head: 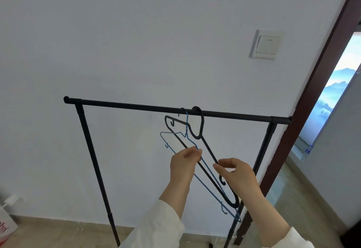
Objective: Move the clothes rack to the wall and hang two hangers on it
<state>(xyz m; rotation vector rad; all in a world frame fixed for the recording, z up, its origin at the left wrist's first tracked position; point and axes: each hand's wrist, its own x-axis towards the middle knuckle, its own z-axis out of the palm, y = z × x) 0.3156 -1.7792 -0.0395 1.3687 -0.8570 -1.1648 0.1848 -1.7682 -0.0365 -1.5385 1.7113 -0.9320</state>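
Your clothes rack [175,109] stands against the white wall [136,32], left of the brown door frame [312,111]. Both hangers hook over its top bar, right of the bar's middle. Your left hand [183,164] pinches the blue hanger [203,167]; your right hand [237,175] closes its grip on the black hanger [210,150].
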